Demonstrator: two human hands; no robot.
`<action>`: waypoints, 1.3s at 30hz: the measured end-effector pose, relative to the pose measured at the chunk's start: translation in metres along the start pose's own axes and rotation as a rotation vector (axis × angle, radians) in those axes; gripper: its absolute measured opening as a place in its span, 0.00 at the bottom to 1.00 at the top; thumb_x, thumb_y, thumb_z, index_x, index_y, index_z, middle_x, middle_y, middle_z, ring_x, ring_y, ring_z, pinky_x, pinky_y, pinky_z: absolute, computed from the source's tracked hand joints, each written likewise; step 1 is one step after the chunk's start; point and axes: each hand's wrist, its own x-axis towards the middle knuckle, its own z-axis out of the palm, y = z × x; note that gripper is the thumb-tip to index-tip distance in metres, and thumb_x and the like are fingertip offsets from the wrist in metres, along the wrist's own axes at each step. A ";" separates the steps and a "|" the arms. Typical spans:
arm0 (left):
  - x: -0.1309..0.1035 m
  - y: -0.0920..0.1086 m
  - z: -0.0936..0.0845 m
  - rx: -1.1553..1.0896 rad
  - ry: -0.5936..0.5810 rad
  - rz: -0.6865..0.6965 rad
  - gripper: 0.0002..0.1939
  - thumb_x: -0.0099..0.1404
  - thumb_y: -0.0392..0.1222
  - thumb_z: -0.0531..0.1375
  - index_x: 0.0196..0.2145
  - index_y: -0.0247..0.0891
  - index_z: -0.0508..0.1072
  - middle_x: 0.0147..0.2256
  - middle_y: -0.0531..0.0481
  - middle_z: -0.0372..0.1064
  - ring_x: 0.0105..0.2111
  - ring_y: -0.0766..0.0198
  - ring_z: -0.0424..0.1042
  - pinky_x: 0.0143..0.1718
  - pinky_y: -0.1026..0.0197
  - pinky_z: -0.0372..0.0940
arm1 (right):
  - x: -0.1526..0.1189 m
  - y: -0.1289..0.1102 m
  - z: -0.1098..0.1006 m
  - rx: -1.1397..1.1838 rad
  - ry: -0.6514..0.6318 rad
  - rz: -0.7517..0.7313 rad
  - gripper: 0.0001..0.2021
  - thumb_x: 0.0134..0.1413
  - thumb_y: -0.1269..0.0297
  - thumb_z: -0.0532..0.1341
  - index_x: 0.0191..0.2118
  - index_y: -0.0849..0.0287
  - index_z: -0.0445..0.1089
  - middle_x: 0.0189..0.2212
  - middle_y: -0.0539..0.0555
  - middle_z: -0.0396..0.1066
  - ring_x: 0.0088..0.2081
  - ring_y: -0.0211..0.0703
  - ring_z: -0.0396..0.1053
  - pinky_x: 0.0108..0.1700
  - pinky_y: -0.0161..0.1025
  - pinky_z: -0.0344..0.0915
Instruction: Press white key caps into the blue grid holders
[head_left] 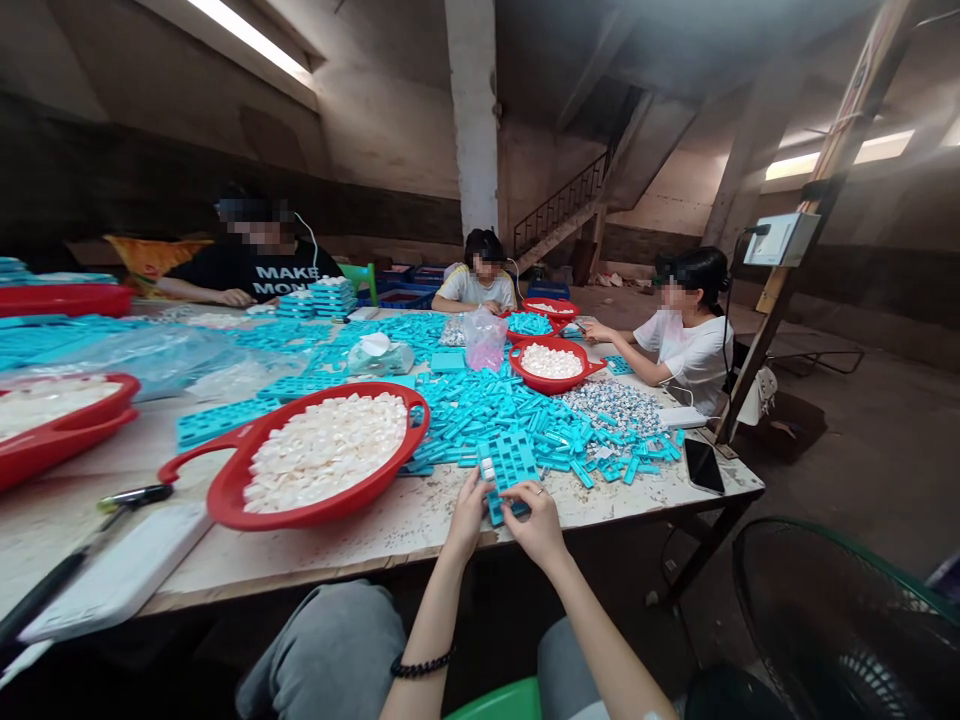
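Observation:
A blue compartment tray (514,458) is tilted up at the table's front edge. My left hand (466,512) grips its left side, fingers closed around the edge. A couple of white pieces (487,468) sit in the tray's left column, by my left fingertips. Over the tray's lower part, my right hand (538,522) is closed, thumb and fingers bent together; whatever may be between them is too small to make out. Behind the tray spreads a heap of blue plastic strips (480,405). To the left stands a red basin (315,515) full of white pieces (322,450).
Another red basin (67,440) is at far left, near a white power bank (124,570). A smaller red basin (551,385), small patterned beads (611,400) and a phone (703,466) lie rightward. Several people sit around the table. A fan (847,620) stands at lower right.

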 end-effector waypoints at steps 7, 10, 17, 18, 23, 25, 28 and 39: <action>0.000 0.004 0.003 -0.069 -0.015 -0.013 0.33 0.46 0.42 0.62 0.54 0.39 0.71 0.42 0.45 0.78 0.39 0.53 0.77 0.39 0.57 0.70 | 0.001 0.006 0.001 0.015 0.012 0.049 0.08 0.51 0.72 0.62 0.36 0.55 0.78 0.36 0.54 0.72 0.38 0.44 0.73 0.42 0.39 0.73; -0.001 0.004 0.003 -0.068 -0.024 -0.009 0.33 0.47 0.42 0.62 0.53 0.39 0.71 0.41 0.45 0.78 0.38 0.54 0.77 0.37 0.57 0.70 | 0.000 0.005 0.000 -0.002 0.010 0.047 0.08 0.52 0.73 0.63 0.36 0.55 0.78 0.36 0.54 0.72 0.39 0.45 0.73 0.44 0.40 0.72; -0.004 0.007 0.003 -0.056 -0.028 -0.003 0.32 0.48 0.42 0.61 0.53 0.38 0.71 0.39 0.46 0.78 0.37 0.54 0.77 0.33 0.60 0.69 | -0.004 0.007 0.000 -0.068 0.085 0.113 0.07 0.55 0.72 0.65 0.38 0.55 0.77 0.36 0.54 0.73 0.42 0.49 0.72 0.44 0.42 0.70; -0.004 0.007 0.003 -0.064 -0.028 -0.003 0.32 0.48 0.42 0.61 0.53 0.38 0.71 0.39 0.46 0.78 0.37 0.54 0.78 0.33 0.60 0.69 | -0.004 0.007 0.001 -0.062 0.082 0.117 0.06 0.55 0.72 0.65 0.37 0.55 0.77 0.36 0.54 0.73 0.41 0.49 0.72 0.44 0.42 0.70; -0.003 0.006 0.003 -0.099 -0.030 -0.003 0.32 0.47 0.41 0.62 0.53 0.37 0.71 0.38 0.46 0.78 0.36 0.56 0.77 0.32 0.61 0.68 | -0.008 0.004 0.001 -0.162 0.096 0.085 0.04 0.58 0.71 0.65 0.35 0.55 0.76 0.35 0.53 0.73 0.42 0.49 0.70 0.45 0.42 0.67; -0.002 0.004 0.002 -0.105 -0.031 -0.006 0.33 0.47 0.40 0.62 0.54 0.37 0.71 0.38 0.47 0.78 0.35 0.57 0.77 0.32 0.62 0.68 | -0.012 0.004 0.002 -0.287 0.104 0.058 0.03 0.59 0.68 0.65 0.36 0.54 0.76 0.37 0.54 0.73 0.42 0.50 0.69 0.47 0.44 0.65; 0.000 0.002 0.002 -0.107 -0.008 -0.012 0.33 0.47 0.40 0.62 0.54 0.37 0.70 0.38 0.48 0.78 0.35 0.58 0.76 0.32 0.64 0.67 | -0.019 0.007 0.005 -0.467 0.130 0.038 0.04 0.63 0.63 0.62 0.38 0.54 0.75 0.36 0.54 0.73 0.41 0.51 0.69 0.45 0.43 0.63; 0.000 0.003 0.001 -0.122 0.005 -0.006 0.29 0.47 0.38 0.62 0.50 0.38 0.72 0.38 0.49 0.78 0.33 0.59 0.76 0.31 0.64 0.68 | -0.012 0.011 -0.002 -0.457 -0.019 0.130 0.15 0.68 0.54 0.55 0.34 0.54 0.73 0.17 0.47 0.67 0.22 0.41 0.67 0.28 0.34 0.50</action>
